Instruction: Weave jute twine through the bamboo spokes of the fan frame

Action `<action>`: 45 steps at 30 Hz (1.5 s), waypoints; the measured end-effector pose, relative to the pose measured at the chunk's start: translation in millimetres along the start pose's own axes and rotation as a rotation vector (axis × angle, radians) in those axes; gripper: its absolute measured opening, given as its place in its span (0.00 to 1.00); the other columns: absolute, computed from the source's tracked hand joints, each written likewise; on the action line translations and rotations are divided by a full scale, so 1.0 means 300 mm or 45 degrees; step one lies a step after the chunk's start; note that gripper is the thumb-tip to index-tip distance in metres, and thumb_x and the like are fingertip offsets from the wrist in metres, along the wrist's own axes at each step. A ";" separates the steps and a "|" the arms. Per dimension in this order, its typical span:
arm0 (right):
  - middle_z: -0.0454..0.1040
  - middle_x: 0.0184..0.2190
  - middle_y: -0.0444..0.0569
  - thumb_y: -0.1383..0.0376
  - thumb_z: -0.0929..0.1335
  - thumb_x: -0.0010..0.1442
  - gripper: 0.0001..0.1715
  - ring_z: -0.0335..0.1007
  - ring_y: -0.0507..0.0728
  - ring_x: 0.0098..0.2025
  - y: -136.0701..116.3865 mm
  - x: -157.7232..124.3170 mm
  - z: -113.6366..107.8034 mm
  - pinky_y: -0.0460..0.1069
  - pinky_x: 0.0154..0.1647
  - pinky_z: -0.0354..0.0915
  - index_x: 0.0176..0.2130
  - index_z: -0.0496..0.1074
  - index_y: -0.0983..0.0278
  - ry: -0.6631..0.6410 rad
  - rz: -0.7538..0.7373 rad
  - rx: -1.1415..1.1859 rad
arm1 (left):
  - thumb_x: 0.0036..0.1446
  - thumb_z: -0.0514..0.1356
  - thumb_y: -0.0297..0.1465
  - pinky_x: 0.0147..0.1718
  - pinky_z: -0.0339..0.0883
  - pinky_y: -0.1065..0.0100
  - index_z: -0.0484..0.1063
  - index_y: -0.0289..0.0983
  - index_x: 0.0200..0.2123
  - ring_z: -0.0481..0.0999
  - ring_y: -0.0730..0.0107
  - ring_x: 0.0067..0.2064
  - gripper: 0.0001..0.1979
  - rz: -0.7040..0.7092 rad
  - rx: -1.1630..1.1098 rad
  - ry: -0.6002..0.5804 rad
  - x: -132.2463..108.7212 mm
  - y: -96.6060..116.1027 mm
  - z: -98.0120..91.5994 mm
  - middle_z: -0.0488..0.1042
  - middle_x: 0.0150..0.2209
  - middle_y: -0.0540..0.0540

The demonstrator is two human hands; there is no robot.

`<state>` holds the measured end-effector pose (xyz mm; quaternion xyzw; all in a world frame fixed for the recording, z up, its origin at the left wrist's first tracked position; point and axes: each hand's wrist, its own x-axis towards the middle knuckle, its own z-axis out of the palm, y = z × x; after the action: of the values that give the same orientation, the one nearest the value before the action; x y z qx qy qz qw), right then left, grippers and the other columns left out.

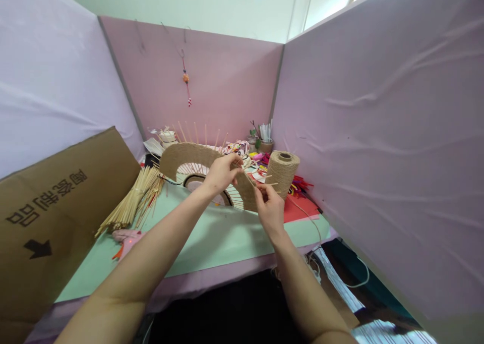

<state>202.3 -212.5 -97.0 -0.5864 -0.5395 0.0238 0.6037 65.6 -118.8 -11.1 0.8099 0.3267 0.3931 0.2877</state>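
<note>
A half-round woven fan [189, 151] of brown twine on thin wooden sticks stands tilted over the table, its stick ends poking out past the outer edge. At its inner middle is a smaller arch [196, 179] with a dark rim. My left hand [226, 172] is closed in a pinch at the upper right part of the woven band. Lower down, my right hand [270, 208] pinches the band's outer edge near its right end. Whether a strand of twine lies between those fingertips is too small to tell. Just behind the right hand stands a cone of twine [283, 170].
A bundle of wooden sticks [128, 200] lies at left beside a large cardboard sheet [64, 208]. Red paper [298, 209] and coloured strips [300, 185] are at right. Pots [265, 145] stand at the back. Pink cloth-covered panels [227, 81] enclose the pale green tabletop [204, 248].
</note>
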 end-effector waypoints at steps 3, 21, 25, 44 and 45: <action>0.74 0.30 0.49 0.62 0.63 0.62 0.11 0.69 0.55 0.32 -0.029 0.008 -0.061 0.48 0.34 0.62 0.35 0.72 0.64 -0.045 -0.126 -0.112 | 0.50 0.59 0.29 0.24 0.65 0.72 0.67 0.38 0.32 0.69 0.78 0.16 0.05 0.022 0.043 0.029 0.004 -0.001 0.007 0.73 0.28 0.55; 0.72 0.29 0.47 0.65 0.64 0.61 0.08 0.67 0.53 0.30 -0.058 0.090 -0.159 0.47 0.33 0.63 0.34 0.72 0.64 0.197 -0.321 -0.177 | 0.52 0.58 0.30 0.26 0.63 0.70 0.68 0.38 0.34 0.65 0.78 0.17 0.04 0.102 0.218 0.019 -0.002 -0.001 -0.001 0.74 0.28 0.53; 0.72 0.29 0.47 0.65 0.64 0.62 0.08 0.67 0.53 0.31 -0.030 0.034 -0.161 0.47 0.33 0.62 0.34 0.72 0.65 0.101 -0.346 -0.219 | 0.52 0.57 0.29 0.26 0.62 0.71 0.69 0.38 0.34 0.66 0.76 0.18 0.05 0.110 0.231 0.017 0.008 -0.015 -0.002 0.69 0.22 0.55; 0.71 0.30 0.49 0.66 0.62 0.63 0.11 0.66 0.55 0.34 0.070 -0.020 -0.154 0.48 0.36 0.61 0.34 0.72 0.63 -0.007 -0.341 -0.508 | 0.52 0.58 0.31 0.26 0.64 0.70 0.68 0.37 0.36 0.68 0.76 0.20 0.07 0.123 0.181 0.022 0.028 -0.025 0.005 0.72 0.28 0.52; 0.71 0.30 0.49 0.66 0.61 0.63 0.11 0.66 0.55 0.34 0.080 -0.037 -0.136 0.48 0.35 0.60 0.33 0.72 0.63 -0.064 -0.365 -0.556 | 0.53 0.58 0.31 0.27 0.65 0.70 0.69 0.37 0.38 0.69 0.75 0.22 0.08 0.128 0.207 0.032 0.026 -0.025 0.009 0.73 0.29 0.51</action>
<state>240.0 -240.1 -110.7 -0.6195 -0.6245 -0.1645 0.4463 69.2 -108.9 -14.4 0.8410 0.3199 0.3895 0.1968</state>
